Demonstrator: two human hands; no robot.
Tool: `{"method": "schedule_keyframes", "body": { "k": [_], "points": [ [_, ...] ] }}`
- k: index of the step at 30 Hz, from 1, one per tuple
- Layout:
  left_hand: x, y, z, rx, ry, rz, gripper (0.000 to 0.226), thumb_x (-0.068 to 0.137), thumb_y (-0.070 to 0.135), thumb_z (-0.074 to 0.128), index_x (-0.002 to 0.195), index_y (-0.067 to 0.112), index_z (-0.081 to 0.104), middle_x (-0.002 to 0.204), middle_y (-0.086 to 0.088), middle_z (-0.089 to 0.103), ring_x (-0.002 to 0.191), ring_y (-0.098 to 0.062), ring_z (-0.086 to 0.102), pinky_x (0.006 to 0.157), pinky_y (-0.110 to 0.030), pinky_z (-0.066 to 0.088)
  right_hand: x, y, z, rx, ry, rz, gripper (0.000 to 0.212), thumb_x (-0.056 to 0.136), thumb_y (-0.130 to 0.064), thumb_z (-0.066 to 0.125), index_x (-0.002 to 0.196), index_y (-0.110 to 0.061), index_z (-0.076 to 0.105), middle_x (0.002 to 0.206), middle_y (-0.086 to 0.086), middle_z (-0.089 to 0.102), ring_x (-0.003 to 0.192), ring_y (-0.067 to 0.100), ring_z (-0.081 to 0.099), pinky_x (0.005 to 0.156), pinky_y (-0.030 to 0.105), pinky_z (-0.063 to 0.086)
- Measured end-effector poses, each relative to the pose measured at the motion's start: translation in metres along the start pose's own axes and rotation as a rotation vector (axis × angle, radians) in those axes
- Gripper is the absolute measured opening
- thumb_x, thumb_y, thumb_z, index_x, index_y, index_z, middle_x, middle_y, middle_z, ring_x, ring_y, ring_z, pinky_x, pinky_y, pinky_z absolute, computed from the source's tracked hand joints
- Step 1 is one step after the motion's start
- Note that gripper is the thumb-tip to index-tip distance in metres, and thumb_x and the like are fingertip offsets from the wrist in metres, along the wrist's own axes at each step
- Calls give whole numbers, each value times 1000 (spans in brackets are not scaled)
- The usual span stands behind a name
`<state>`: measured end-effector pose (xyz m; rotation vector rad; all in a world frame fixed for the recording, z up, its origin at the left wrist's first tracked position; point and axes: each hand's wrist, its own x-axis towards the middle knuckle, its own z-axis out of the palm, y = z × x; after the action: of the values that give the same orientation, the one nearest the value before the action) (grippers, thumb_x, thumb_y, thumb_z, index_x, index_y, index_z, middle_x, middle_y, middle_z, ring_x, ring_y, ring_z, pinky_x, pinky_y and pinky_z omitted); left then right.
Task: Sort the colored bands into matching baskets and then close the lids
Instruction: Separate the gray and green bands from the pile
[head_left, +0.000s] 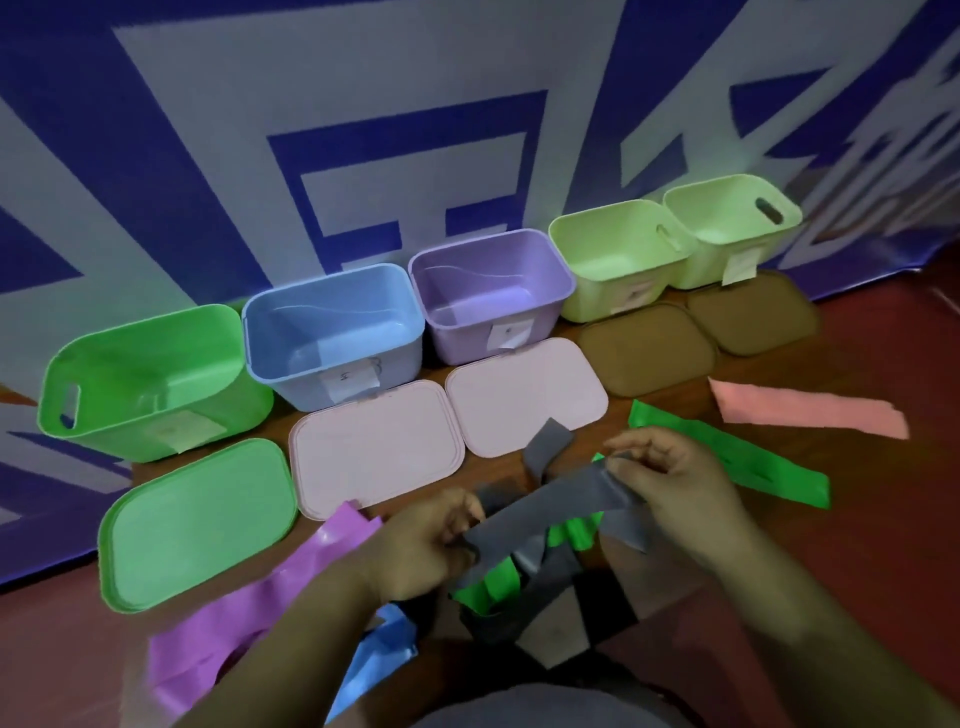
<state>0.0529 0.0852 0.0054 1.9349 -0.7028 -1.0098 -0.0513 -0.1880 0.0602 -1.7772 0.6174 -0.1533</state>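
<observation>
Grey band (545, 506) spans between left hand (421, 545) and right hand (670, 478) grips.

Lighting dim, with a bluish cast. Soft focus overall. Wide-angle bending at frame edges. Faint sheen on purple band (311, 551).

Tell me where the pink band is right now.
In the head view the pink band lies flat on the right, just in front of the rightmost brown lid and beyond the long green band.
</observation>
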Motion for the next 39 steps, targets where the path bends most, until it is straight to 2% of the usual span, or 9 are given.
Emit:
{"method": "schedule_keyframes", "body": {
  "k": [4, 7, 14, 19, 22, 24, 28, 31, 39],
  "points": [
    [29, 10, 8, 37, -52, -36, 22, 85, 22, 70, 102, 32, 59, 84, 3, 64, 78, -17, 63, 72, -41, 54, -4, 22, -42, 2, 244, 20, 22, 87, -3, 69, 85, -25, 71, 82, -8, 74, 74, -2, 66, 66, 12, 50],
    [52, 21, 19, -31, -9, -29, 16, 87, 15, 70, 96, 24, 60, 79, 1, 56, 73, -11, 54, 70, -32, 46, -1, 44, -76, 30, 360, 71, 20, 88, -3, 69, 85, -23, 70, 85, -5, 71, 69, -5, 64, 63, 7, 48],
    [131, 49, 60, -51, 208, -86, 18, 82, 8, 74, 88, 21, 63, 79, 0, 65, 71, -12, 56, 64, -22, 45, 9, 126, -140, -30, 405, 269, 16, 87, -3, 68, 83, -17, 73, 84, 4, 75, 83, 27, 70, 79, 45, 57],
    [201, 74, 97, 119, 160, -93, 16, 84, 10, 71, 91, 22, 63, 86, 2, 67, 74, -13, 59, 61, -17, 45, 9, 178, -174, -151, 456, 445, 15, 85, -2, 69, 78, -14, 71, 81, 10, 72, 79, 31, 67, 73, 40, 53],
    [235, 80, 117, 183, 157, -117, 14, 85, 11, 70, 93, 21, 63, 87, 3, 67, 76, -11, 58, 59, -11, 43, 11, 198, -186, -278, 380, 493, 12, 86, -4, 66, 76, 2, 67, 70, 14, 64, 67, 31, 59, 57, 30, 41],
    [251, 81, 126, 216, 148, -114, 18, 84, 12, 70, 92, 26, 62, 87, 9, 65, 80, -10, 60, 66, -16, 45, 14, 204, -188, -286, 345, 524, 18, 88, -1, 63, 71, -6, 62, 64, 3, 58, 62, 20, 54, 50, 18, 32],
    [258, 76, 132, 310, 127, -149, 35, 79, 20, 75, 109, 28, 59, 96, 10, 63, 90, -13, 60, 77, -25, 49, 22, 211, -184, -330, 344, 527, 16, 82, -3, 69, 96, -9, 73, 98, 12, 73, 92, 31, 67, 71, 23, 40],
    [244, 71, 129, 411, 230, -137, 51, 76, 31, 74, 123, 29, 55, 110, 7, 61, 100, -15, 59, 89, -36, 51, 28, 203, -178, -468, 321, 393, 27, 74, -6, 74, 100, -14, 73, 101, 11, 71, 92, 30, 66, 77, 23, 39],
    [170, 47, 122, 312, 289, -257, 42, 80, 35, 76, 112, 41, 50, 89, 15, 64, 80, 1, 62, 69, -25, 51, 56, 166, -105, -532, -237, 57, 31, 79, -39, 61, 110, -33, 66, 108, -11, 65, 101, 9, 61, 87, 29, 51]
  ]
}}
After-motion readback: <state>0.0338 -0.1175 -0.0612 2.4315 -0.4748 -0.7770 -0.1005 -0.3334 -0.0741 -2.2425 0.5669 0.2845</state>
